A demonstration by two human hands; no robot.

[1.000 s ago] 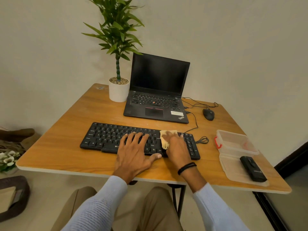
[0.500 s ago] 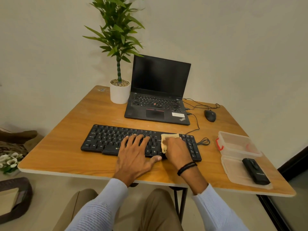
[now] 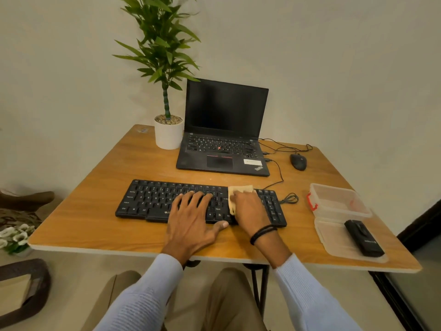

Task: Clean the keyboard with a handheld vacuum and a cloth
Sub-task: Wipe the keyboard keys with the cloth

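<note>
A black keyboard point(image 3: 152, 201) lies across the front of the wooden table point(image 3: 78, 216). My left hand point(image 3: 191, 223) rests flat on its middle keys, fingers spread, thumb at the front edge. My right hand point(image 3: 250, 209) presses a small beige cloth point(image 3: 238, 191) onto the keys just left of the number pad; most of the cloth is hidden under the palm. The black handheld vacuum point(image 3: 364, 237) lies on a clear lid at the right, away from both hands.
A clear plastic box point(image 3: 338, 200) with a red latch stands by its lid point(image 3: 334, 242). Behind the keyboard are an open black laptop point(image 3: 224, 139), a potted plant point(image 3: 168, 134), a mouse point(image 3: 298, 161) and loose cables point(image 3: 290, 198).
My right hand has slid the cloth slightly toward the keyboard's far edge. The left hand has stayed on the keys. The view has shifted a little.
</note>
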